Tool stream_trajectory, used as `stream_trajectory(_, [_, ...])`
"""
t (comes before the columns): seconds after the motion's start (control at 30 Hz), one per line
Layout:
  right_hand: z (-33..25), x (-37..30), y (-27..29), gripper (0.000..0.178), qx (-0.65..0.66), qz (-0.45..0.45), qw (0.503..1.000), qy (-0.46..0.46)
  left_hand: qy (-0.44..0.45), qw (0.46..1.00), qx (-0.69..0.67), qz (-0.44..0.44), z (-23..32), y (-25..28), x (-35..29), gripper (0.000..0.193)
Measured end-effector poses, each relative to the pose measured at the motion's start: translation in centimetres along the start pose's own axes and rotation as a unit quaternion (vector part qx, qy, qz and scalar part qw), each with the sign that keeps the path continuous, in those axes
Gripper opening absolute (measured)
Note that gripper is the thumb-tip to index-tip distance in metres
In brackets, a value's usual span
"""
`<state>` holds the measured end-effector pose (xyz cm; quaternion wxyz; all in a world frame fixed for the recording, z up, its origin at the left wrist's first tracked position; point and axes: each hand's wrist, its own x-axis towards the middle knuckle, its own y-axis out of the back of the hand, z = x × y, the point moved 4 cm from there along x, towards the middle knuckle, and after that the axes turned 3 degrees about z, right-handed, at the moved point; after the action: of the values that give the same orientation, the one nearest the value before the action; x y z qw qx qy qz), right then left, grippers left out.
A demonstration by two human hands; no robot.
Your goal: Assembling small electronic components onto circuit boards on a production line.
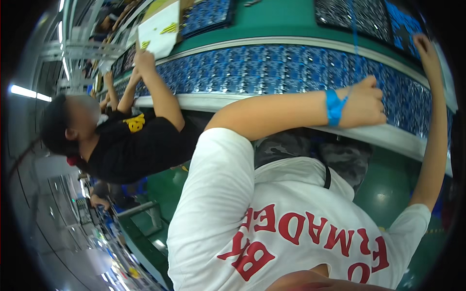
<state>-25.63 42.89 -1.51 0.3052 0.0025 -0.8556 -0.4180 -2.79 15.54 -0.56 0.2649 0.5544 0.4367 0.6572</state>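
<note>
Head view: the green bench point(286, 22) runs left to right, a row of boards point(218, 70) lying flat along its near side between pale rails, which probably keep them aligned. At far right, the right hand point(425, 48) is beside a blue panel point(404, 26); I cannot tell whether it grips. The left hand point(364, 104) curls above the row's near edge, its grasp hidden. Its blue strap point(334, 107) seems tied to a cord point(354, 29), likely for grounding.

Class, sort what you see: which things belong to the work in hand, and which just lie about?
Probably in the work:
- blue circuit boards by the left hand
- blue wrist strap

Probably just lying about:
- small grey item
- far batch of blue boards
</note>
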Motion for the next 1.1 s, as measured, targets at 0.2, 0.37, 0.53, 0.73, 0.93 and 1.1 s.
stream_trajectory(0.2, [1.4,0.5,1.1,0.024,-0.048,0.009,0.998,-0.037,0.024,0.999,0.028,0.028,0.7,-1.0,-0.7,0.005])
stream_trajectory(0.37, [-4.1,-0.7,1.1,0.025,-0.013,0.051,0.999,0.015,0.035,0.999,0.028,-0.030,0.2,-1.1,-0.8,0.005])
stream_trajectory(0.53, [-7.6,-1.8,2.5,0.021,-0.110,0.015,0.992,-0.057,0.096,0.975,-0.193,-0.059,-2.7,-1.3,0.8,0.018])
stream_trajectory(0.73, [-14.6,-4.3,1.7,0.016,0.032,-0.014,0.999,0.015,0.343,0.926,0.145,0.059,-15.7,4.0,-1.1,0.022])
stream_trajectory(0.93, [-17.5,-7.9,-1.1,0.017,0.023,-0.100,0.993,-0.063,0.359,0.909,0.210,0.037,-19.2,2.0,-5.0,0.019])
stream_trajectory(1.1, [-16.4,-9.8,-1.9,0.014,0.036,-0.113,0.984,-0.132,0.348,0.915,0.176,0.100,-19.2,1.3,-4.6,0.010])
